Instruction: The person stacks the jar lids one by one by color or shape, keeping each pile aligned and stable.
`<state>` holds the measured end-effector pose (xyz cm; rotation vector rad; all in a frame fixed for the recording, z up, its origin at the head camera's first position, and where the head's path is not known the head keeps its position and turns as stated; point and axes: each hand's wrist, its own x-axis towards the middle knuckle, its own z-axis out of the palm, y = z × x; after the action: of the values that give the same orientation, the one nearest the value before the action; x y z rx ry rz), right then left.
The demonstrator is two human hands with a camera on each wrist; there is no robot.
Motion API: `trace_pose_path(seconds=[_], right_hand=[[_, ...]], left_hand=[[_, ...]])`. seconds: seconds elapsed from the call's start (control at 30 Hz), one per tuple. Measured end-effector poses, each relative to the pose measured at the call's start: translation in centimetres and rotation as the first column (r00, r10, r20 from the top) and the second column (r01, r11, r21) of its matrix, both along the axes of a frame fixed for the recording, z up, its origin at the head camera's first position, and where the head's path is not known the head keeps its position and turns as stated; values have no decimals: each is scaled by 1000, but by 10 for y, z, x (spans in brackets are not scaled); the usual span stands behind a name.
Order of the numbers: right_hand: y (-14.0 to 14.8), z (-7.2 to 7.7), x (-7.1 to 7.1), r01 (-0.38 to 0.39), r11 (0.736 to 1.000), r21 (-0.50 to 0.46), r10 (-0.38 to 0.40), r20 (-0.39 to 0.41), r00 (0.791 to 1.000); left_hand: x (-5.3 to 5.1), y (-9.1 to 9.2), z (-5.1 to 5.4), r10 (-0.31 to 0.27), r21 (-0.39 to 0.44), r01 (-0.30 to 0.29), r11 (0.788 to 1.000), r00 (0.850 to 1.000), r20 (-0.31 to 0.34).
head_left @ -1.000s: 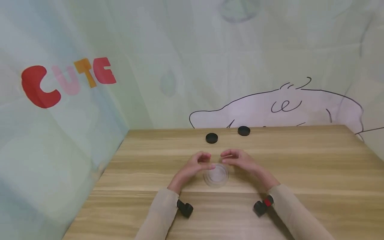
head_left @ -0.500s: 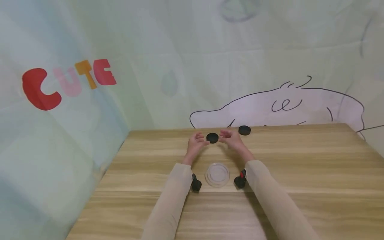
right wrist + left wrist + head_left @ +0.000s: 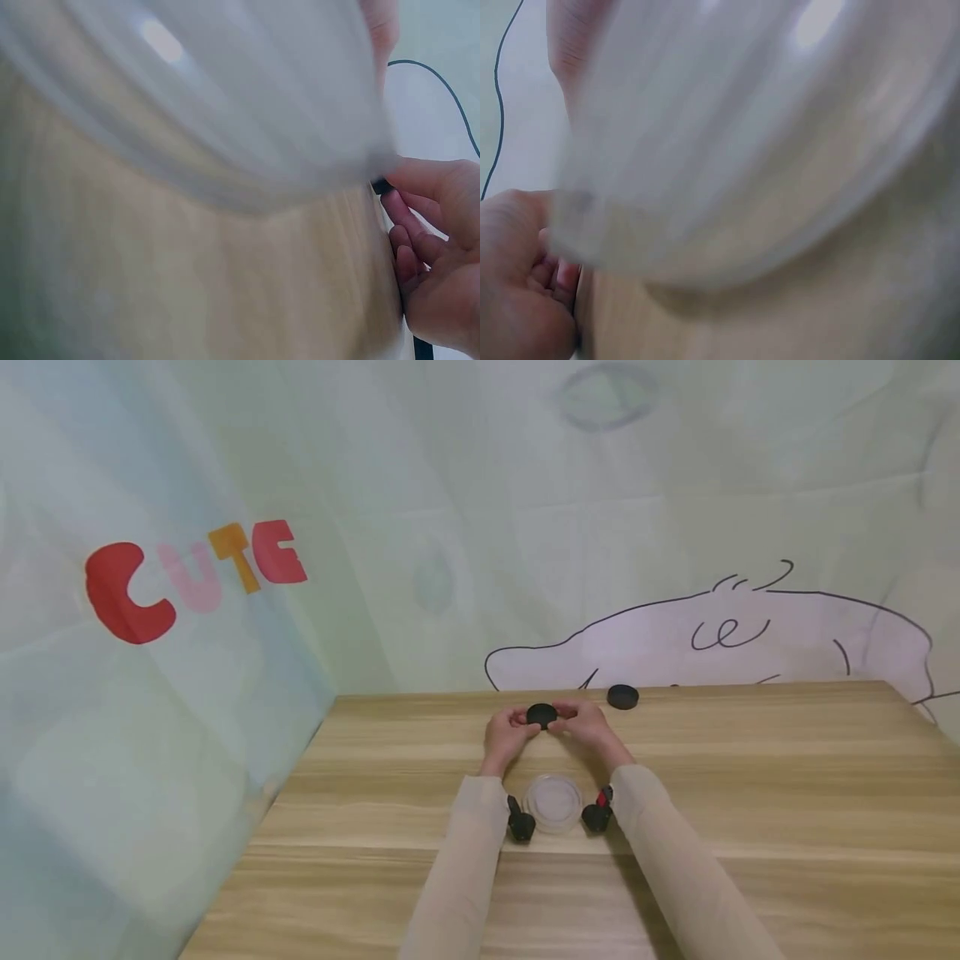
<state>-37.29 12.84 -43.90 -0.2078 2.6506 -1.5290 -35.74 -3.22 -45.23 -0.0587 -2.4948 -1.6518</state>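
Nearby, at the front, two pale sleeves are stretched over the wooden table, and a clear bowl is seen resting between the wrist cameras. Just beyond, the black lid is pinched from its two sides by the left hand and the right hand, thumbs set at its near edge; whether it is lifted cannot be told. It can be judged light, stiff and rather smooth, hard to break, and best taken by its rim at opposite sides. Farther off, near the table's back edge, a second lid is left untouched. Compared with half a second ago, when the black lid was merely flanked by parted fingers, contact has been made at both sides; the bowl and second lid appear unmoved.
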Motion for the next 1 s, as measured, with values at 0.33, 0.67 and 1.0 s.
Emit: trace_pose_path(seconds=[0.33,0.67,1.0], right_hand=[[8,19,3,27,997,-67,-35,-121,992],[63,41,51,-42,999,-14,39,-184,982],[121,41,104,-114,993,39,118,-153,981]], left_hand=[[0,7,19,2,66,6,998,992,-129],[48,48,44,-17,123,37,992,988,-153],[94,92,47,-141,107,144,984,990,-27]])
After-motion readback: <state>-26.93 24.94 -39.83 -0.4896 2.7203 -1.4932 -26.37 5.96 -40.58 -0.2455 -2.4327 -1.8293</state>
